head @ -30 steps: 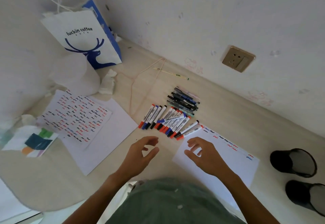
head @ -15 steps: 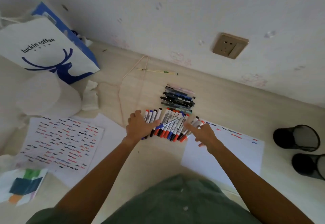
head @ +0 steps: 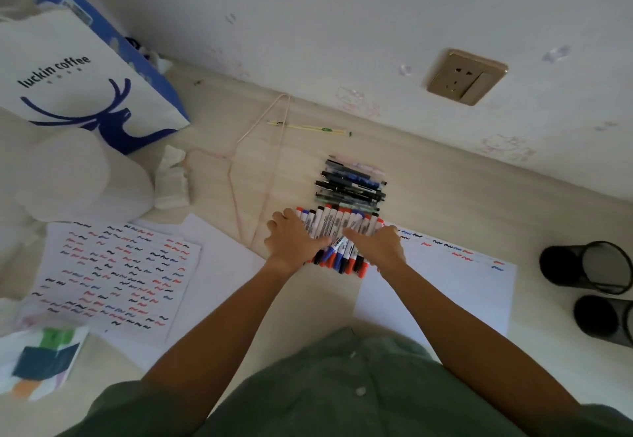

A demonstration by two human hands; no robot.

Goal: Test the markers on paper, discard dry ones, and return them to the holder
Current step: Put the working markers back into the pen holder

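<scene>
A row of red, blue and black capped whiteboard markers [head: 337,222] lies on the pale desk. My left hand [head: 295,239] grips the row from its left side, thumb laid across the barrels. From the right side my right hand [head: 378,247] closes on the same row, one digit reaching over the markers. A white test sheet [head: 445,286] with a few coloured squiggles lies right of the markers. Two black mesh holders [head: 585,267] [head: 603,320] lie on their sides at the far right.
A pile of dark pens [head: 352,186] lies just beyond the markers. A sheet full of squiggles [head: 113,275] lies to the left. Further left are a coffee bag [head: 78,76], a white plastic bag [head: 78,176] and crumpled tissue [head: 171,179]. A thin pink wire hanger [head: 260,162] lies near the wall.
Both hands reached forward from the near desk to the marker row, then closed in from either side and pushed the markers tighter together. The view also shifted forward.
</scene>
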